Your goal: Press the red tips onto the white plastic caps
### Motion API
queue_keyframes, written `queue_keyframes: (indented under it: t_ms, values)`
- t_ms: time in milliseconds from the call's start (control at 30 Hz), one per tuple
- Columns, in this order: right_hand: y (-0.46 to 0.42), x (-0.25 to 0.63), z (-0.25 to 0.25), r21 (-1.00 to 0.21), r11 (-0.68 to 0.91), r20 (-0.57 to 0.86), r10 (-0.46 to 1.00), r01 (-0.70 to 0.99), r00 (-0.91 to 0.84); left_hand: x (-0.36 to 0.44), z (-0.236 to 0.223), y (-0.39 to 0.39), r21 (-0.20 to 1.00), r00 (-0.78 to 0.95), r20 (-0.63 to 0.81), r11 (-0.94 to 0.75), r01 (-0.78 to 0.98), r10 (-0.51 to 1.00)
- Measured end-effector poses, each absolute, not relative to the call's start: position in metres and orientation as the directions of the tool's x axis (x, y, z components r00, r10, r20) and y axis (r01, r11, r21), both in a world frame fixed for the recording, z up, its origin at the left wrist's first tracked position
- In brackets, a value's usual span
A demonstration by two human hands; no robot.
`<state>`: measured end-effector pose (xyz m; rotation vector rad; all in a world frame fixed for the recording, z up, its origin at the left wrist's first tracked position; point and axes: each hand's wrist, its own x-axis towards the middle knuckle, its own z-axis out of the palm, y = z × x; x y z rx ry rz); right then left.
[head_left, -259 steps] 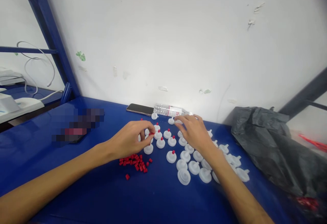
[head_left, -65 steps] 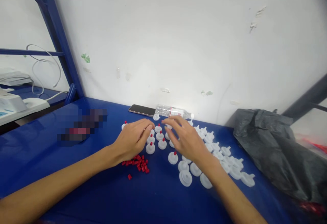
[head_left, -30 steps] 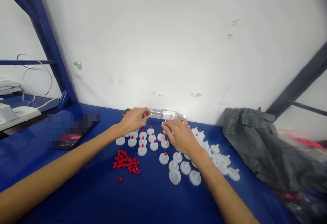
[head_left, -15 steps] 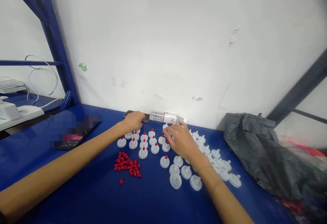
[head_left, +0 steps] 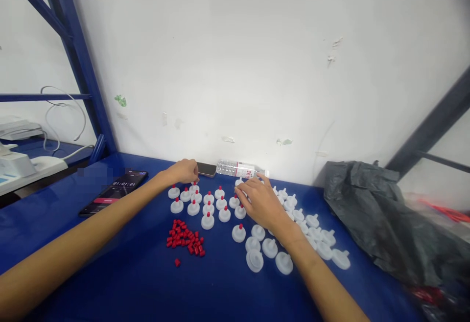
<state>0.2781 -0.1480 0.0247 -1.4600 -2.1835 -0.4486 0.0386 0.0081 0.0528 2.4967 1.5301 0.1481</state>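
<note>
Several white plastic caps with red tips (head_left: 207,209) stand in rows on the blue table (head_left: 128,273). To their right lie several plain white caps (head_left: 316,234). A heap of small red plugs (head_left: 185,239) lies in front. My left hand (head_left: 182,171) is stretched far forward, fingers curled at the back of the red-tipped rows, beside a dark phone (head_left: 206,169); what it holds is hidden. My right hand (head_left: 260,201) rests among the white caps, fingers bent down on one near the back.
A clear water bottle (head_left: 238,170) lies against the white wall. A second phone (head_left: 114,192) with a lit screen lies at the left. A crumpled black plastic bag (head_left: 382,219) fills the right side. Blue shelf posts (head_left: 79,62) rise at the left.
My left hand has gone from the red plugs forward to the back of the capped rows. My right hand has stayed among the white caps. One more red-tipped cap stands at the left.
</note>
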Motion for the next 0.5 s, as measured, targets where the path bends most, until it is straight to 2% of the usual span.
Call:
queue_keyframes:
  t_ms: [67, 167, 300, 333, 367, 433, 500]
  values:
    - [-0.148, 0.279, 0.024, 0.006, 0.382, 0.553, 0.769, 0.924, -0.321, 0.038, 0.056, 0.010, 0.278, 0.449, 0.014, -0.435, 0.857, 0.893]
    - [-0.148, 0.279, 0.025, -0.002, 0.389, 0.566, 0.760, 0.921, -0.319, 0.038, 0.064, 0.005, 0.361, 0.427, 0.142, -0.449, 0.817, 0.893]
    - [-0.154, 0.271, 0.030, -0.011, 0.427, 0.598, 0.728, 0.904, -0.336, 0.045, 0.068, -0.028, 0.492, 0.447, 0.278, -0.526, 0.694, 0.850]
    - [-0.156, 0.267, 0.031, -0.008, 0.442, 0.605, 0.716, 0.897, -0.348, 0.048, 0.066, -0.040, 0.538, 0.476, 0.298, -0.558, 0.632, 0.827]
    - [-0.158, 0.263, 0.032, -0.002, 0.459, 0.612, 0.703, 0.888, -0.362, 0.052, 0.061, -0.052, 0.642, 0.491, 0.354, -0.589, 0.491, 0.796]
    - [-0.161, 0.255, 0.032, 0.022, 0.493, 0.618, 0.677, 0.869, -0.400, 0.059, 0.050, -0.075, 0.754, 0.478, 0.434, -0.598, 0.271, 0.764]
    - [-0.162, 0.249, 0.030, 0.051, 0.521, 0.616, 0.655, 0.852, -0.437, 0.064, 0.038, -0.092, 0.824, 0.521, 0.388, -0.539, 0.174, 0.761]
